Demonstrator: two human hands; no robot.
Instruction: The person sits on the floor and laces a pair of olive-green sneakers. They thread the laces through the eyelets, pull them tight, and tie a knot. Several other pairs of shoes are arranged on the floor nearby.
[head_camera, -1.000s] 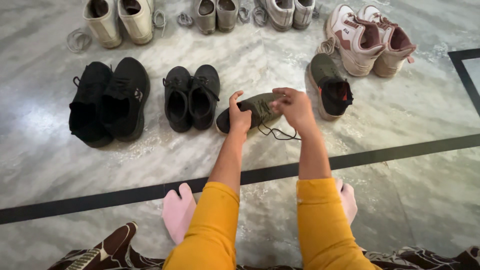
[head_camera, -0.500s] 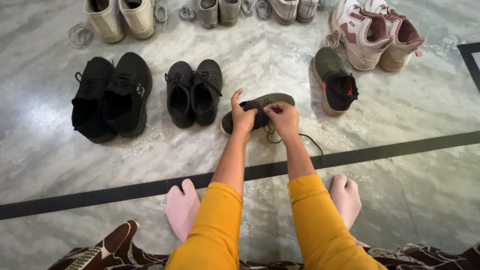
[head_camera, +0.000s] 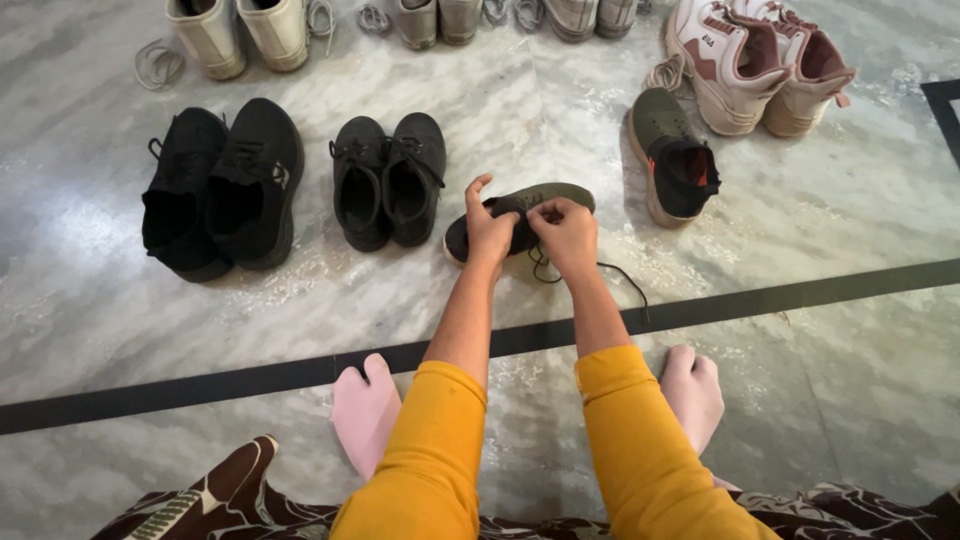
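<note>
Both hands working on an olive shoe (head_camera: 545, 200) lying sideways on the marble floor (head_camera: 80, 320).

The left hand (head_camera: 487, 232) is clamping the heel to steady it; the right hand (head_camera: 567, 228) is pinching the black lace (head_camera: 600, 272), its loose end trailing floorward.

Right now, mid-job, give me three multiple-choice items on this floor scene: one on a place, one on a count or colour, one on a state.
1. Where does the olive shoe under the hands lie?
A. right of the small black pair
B. left of the large black pair
C. among the white shoes

2. How many black pairs stand in the middle row?
A. one
B. two
C. four

3. What does the loose black lace do?
A. stays tucked inside the shoe
B. trails onto the marble floor towards the dark stripe
C. is knotted to the other olive shoe

Answers: 1 A, it lies just beside that pair. 2 B, two pairs show. 3 B, it runs out below the right hand; the left hand grips the heel.
</note>
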